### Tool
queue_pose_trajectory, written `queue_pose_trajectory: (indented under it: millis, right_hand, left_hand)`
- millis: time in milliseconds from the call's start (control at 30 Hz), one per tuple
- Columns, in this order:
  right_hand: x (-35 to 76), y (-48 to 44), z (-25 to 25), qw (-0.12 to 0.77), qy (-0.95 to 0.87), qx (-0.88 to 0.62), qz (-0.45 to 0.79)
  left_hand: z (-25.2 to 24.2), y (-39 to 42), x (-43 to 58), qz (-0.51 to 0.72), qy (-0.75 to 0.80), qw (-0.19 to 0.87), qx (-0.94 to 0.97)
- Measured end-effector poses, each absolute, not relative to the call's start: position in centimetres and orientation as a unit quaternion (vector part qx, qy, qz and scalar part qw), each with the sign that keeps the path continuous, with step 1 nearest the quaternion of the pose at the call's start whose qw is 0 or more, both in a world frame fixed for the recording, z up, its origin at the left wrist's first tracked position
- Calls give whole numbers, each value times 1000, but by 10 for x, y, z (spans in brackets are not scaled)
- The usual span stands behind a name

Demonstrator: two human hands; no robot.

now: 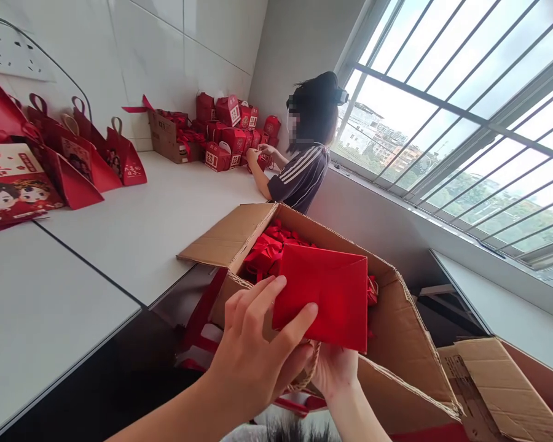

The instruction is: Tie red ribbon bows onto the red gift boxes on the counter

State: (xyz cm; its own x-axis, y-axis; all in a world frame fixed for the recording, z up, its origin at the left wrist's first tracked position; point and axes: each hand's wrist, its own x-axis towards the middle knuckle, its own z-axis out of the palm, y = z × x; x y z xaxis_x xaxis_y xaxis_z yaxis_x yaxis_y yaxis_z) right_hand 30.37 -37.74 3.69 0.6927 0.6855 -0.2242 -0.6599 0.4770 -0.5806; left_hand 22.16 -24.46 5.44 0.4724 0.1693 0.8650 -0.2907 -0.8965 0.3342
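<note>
A plain red paper gift bag [325, 294] is held up over an open cardboard box, with a tan twisted-rope handle [312, 368] hanging below it. My left hand [258, 344] grips its left side, two fingers lying across the flat red face and the thumb low by the rope. From underneath, my right hand [336, 368] supports the bag; its fingers are mostly hidden behind it. Inside the cardboard box [396, 319] lie several red packages [270, 245] with ribbons.
Red gift boxes with handles [124, 159] stand at the left of the white table [179, 184]. Farther back, a person [304, 159] handles a red box beside stacked red boxes [233, 132] and a small carton [168, 135]. Another carton [502, 387] sits lower right, below a barred window.
</note>
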Motion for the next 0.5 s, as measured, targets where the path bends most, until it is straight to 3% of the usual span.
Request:
queue_pose_trajectory:
  millis: [267,500]
  right_hand:
    - [295,-365,39,838,-71,-413,350]
    - [296,-369,25,843,-34,-389,371]
  left_hand:
    - [62,-237,208,501,-9,198,843]
    - [60,-236,207,536,-47,239,808]
